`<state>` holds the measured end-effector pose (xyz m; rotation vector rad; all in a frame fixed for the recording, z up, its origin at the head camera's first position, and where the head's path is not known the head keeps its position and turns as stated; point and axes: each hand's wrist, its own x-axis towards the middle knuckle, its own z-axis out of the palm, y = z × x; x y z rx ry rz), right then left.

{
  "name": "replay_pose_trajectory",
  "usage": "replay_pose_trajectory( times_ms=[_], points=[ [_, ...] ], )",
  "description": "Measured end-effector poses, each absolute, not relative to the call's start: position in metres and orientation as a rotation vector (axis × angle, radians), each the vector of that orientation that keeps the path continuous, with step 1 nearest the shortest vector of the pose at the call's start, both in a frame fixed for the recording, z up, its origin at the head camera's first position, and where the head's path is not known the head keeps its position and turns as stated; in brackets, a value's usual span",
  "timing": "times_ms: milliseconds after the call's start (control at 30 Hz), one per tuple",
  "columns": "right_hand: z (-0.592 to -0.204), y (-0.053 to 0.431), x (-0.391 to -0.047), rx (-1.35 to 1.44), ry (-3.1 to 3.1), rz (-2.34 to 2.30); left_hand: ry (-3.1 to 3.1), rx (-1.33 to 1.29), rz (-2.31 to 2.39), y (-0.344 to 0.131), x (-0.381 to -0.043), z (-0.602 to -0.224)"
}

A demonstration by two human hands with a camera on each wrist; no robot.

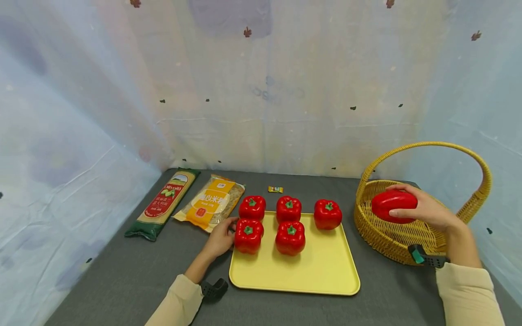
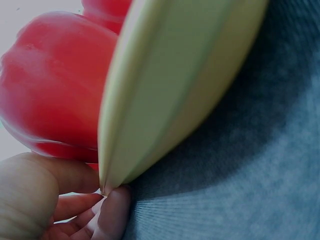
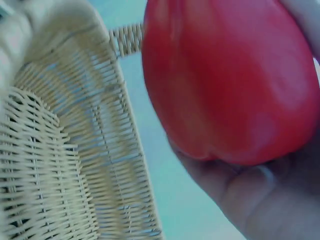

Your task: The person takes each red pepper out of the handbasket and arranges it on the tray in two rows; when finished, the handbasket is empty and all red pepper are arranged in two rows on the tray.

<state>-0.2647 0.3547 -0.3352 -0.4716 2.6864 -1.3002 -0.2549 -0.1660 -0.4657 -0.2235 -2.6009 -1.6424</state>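
My right hand (image 1: 436, 209) grips a red bell pepper (image 1: 393, 206) above the wicker basket (image 1: 375, 235); in the right wrist view, fingers curl around the pepper (image 3: 235, 80) beside the basket's woven wall (image 3: 125, 150). At the left edge of the yellow tray (image 1: 302, 276), my left hand (image 1: 220, 237) pinches the rim, as the left wrist view shows with the tray edge (image 2: 165, 95) between thumb and fingers. Several red bell peppers with green stems stand on the tray. One front pepper (image 1: 248, 236) is right beside the left hand.
Left of the tray lie a bag of grain (image 1: 212, 201) with an orange label and a long green-ended packet (image 1: 167, 203). A small yellow wrapped piece (image 1: 275, 189) lies behind the peppers. The basket's tall arched handle (image 1: 428, 144) rises at the right. A pale curtain (image 1: 261, 90) hangs behind.
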Motion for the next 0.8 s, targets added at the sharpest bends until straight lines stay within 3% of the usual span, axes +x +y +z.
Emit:
replay_pose_trajectory(
  times_ms=[367,800],
  points=[
    [-0.329,0.319,-0.243,-0.512,2.951,-1.210,-2.585,-0.219,-1.676,-0.167,-0.254,-0.464],
    [-0.344,0.270,-0.230,-0.703,2.712,-1.495,-2.592,-0.228,-1.671,-0.166,-0.253,-0.463]
  ],
)
